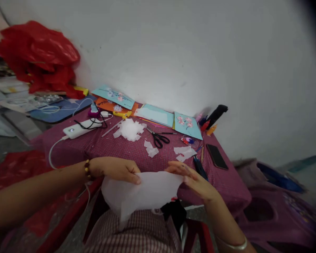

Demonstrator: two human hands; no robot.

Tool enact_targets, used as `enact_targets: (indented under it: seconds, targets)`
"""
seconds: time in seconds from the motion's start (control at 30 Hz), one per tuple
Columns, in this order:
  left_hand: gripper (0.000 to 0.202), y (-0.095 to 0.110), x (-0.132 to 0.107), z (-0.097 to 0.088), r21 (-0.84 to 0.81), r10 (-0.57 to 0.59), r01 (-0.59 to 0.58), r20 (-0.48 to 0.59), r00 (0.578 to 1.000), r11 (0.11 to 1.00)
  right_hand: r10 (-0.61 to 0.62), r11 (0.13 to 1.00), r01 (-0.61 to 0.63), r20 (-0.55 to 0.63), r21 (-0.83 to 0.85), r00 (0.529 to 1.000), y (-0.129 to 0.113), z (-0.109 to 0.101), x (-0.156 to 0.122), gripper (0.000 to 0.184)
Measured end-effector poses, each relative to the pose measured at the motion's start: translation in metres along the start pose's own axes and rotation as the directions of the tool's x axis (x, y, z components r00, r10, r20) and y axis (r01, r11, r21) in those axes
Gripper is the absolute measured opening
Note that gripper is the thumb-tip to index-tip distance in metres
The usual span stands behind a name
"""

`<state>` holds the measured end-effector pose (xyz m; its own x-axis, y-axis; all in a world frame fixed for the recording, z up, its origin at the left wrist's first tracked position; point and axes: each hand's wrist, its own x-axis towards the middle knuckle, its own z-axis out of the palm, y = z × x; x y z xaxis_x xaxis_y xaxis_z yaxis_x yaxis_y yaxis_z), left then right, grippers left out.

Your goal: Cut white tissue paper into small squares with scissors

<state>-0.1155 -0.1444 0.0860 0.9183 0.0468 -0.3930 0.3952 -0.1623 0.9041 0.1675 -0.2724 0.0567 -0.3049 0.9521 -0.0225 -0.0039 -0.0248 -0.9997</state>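
A thin, see-through sheet of white paper (150, 191) is stretched over the lap, in front of the table's near edge. My left hand (118, 170) is closed on its upper left part, thumb on top. At the sheet's upper right corner is my right hand (193, 181), its fingers long and bent lightly over the edge and the thumb close to it. Just beyond, on the table, lie torn white paper pieces (184, 153), a heap of small white scraps (131, 130) and black-handled scissors (158, 137).
A maroon checked cloth covers the table (116, 149). Blue floral cards (188, 125) lean along the wall. A white power bank (81, 128) with cables lies left, beside a yellow glue gun (122, 114). At right are a phone (217, 156) and a purple stool (276, 211).
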Motion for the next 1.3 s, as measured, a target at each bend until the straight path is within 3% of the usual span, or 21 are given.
enact_targets:
  seconds: [0.1, 0.17, 0.23, 0.3, 0.43, 0.5, 0.6, 0.8, 1.07, 1.17, 1.3]
  targets:
    - [0.043, 0.022, 0.011, 0.004, 0.082, -0.023, 0.02, 0.041, 0.999, 0.996, -0.048, 0.952, 0.108, 0.208, -0.287, 0.977, -0.023, 0.005, 0.011, 0.054]
    - [0.042, 0.033, 0.015, 0.007, 0.134, -0.053, 0.045, 0.061, 0.997, 0.99, -0.099, 0.852, 0.23, 0.285, -0.471, 0.953, -0.032, 0.015, 0.021, 0.049]
    - [0.039, 0.041, 0.017, 0.009, 0.193, -0.053, 0.035, 0.089, 0.995, 0.981, -0.148, 0.773, 0.329, 0.35, -0.543, 0.925, -0.035, 0.024, 0.029, 0.045]
    - [0.034, 0.047, 0.017, 0.009, 0.212, -0.039, 0.01, 0.134, 0.99, 0.977, -0.14, 0.812, 0.324, 0.378, -0.486, 0.915, -0.032, 0.029, 0.034, 0.036]
    - [0.018, 0.057, 0.014, 0.005, 0.223, -0.043, 0.011, 0.139, 0.989, 0.975, -0.019, 0.94, 0.146, 0.383, -0.307, 0.924, -0.026, 0.029, 0.032, 0.034]
    - [0.011, 0.06, 0.014, 0.003, 0.234, -0.056, 0.029, 0.109, 0.992, 0.972, -0.007, 0.949, 0.124, 0.374, -0.29, 0.927, -0.026, 0.028, 0.029, 0.038]
    - [0.016, 0.062, 0.018, 0.001, 0.19, -0.06, 0.042, 0.091, 0.994, 0.981, -0.006, 0.954, 0.108, 0.342, -0.279, 0.94, -0.028, 0.027, 0.027, 0.041]
    - [0.038, 0.059, 0.034, -0.004, 0.284, 0.153, -0.137, -0.034, 0.988, 0.949, -0.008, 0.957, 0.09, 0.285, -0.276, 0.958, -0.027, 0.021, 0.036, 0.048]
    - [0.033, 0.063, 0.04, -0.038, 0.266, 0.251, -0.211, -0.128, 0.959, 0.941, -0.031, 0.974, 0.077, 0.208, -0.215, 0.978, -0.033, 0.003, 0.068, 0.048]
    - [0.032, 0.065, 0.038, -0.054, 0.217, 0.221, -0.19, -0.125, 0.967, 0.957, -0.03, 0.98, 0.068, 0.195, -0.188, 0.98, -0.041, -0.003, 0.082, 0.048]
    - [0.022, 0.056, 0.027, -0.079, 0.029, 0.051, -0.052, 0.021, 0.998, 0.998, -0.002, 0.986, 0.028, 0.155, -0.165, 0.988, -0.051, -0.015, 0.099, 0.047]
